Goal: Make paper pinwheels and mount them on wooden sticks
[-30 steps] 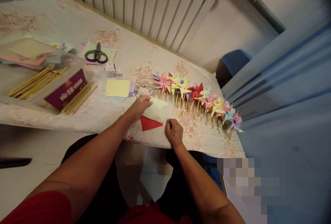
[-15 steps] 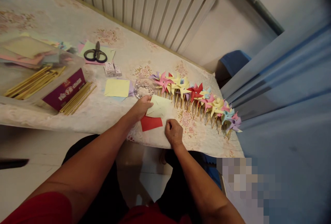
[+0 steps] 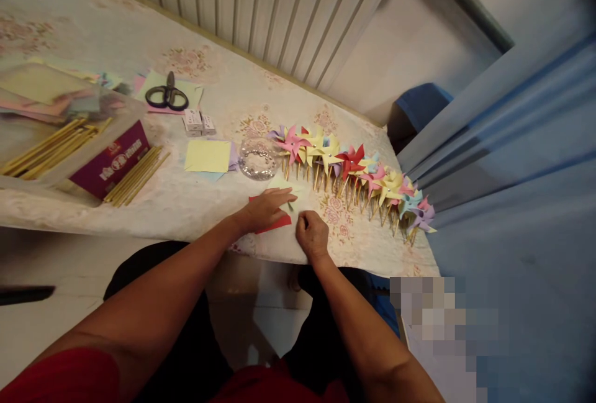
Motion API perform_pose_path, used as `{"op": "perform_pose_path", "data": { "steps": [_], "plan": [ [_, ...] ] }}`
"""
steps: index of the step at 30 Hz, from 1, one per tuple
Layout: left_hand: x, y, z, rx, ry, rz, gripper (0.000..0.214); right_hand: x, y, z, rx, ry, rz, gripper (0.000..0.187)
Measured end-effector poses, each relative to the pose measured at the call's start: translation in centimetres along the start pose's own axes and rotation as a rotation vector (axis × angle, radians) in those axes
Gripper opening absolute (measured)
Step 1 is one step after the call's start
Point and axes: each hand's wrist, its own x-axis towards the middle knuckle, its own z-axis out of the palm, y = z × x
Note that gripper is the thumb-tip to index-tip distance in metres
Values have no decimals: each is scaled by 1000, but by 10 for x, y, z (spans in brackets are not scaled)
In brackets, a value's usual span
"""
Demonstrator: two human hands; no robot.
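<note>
My left hand (image 3: 267,208) lies flat with fingers stretched out on a red paper square (image 3: 279,222) near the table's front edge. A pale yellow-green paper (image 3: 298,194) lies under its fingertips, mostly hidden. My right hand (image 3: 312,235) rests just to the right, its fingers curled in a loose pinch; what they hold, if anything, is hidden. Behind the hands a row of several coloured paper pinwheels (image 3: 358,173) on sticks lies across the table.
A clear dish of beads (image 3: 259,159) sits by a yellow paper square (image 3: 208,156). Scissors (image 3: 166,96), small boxes (image 3: 199,122), wooden sticks (image 3: 135,173), a purple box (image 3: 112,158) and a clear bin (image 3: 56,136) lie left. A radiator (image 3: 261,5) stands behind; blue cloth (image 3: 512,161) hangs right.
My left hand has put the pale yellow-green paper down over the red square and now presses flat on it. The right hand has stayed in place.
</note>
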Motion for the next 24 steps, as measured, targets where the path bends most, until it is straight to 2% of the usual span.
{"op": "perform_pose_path", "data": {
  "steps": [2, 6, 8, 13, 24],
  "plan": [
    [-3, -3, -6, -54, 67, -59, 41, 0, 0, 0, 3, 6, -4, 21],
    [-3, -5, -22, -107, 430, -239, 31, 0, 1, 0, 4, 6, 4, 19],
    [-2, -6, -25, -62, 500, -260, 27, 0, 0, 0, 3, 1, 12, 19],
    [-1, -9, -21, 74, 421, -282, 23, 0, 2, 0, 30, 19, 17, 20],
    [-6, -13, -27, 113, 420, -393, 24, -2, 5, 3, 67, 78, -65, 34]
  ]
}}
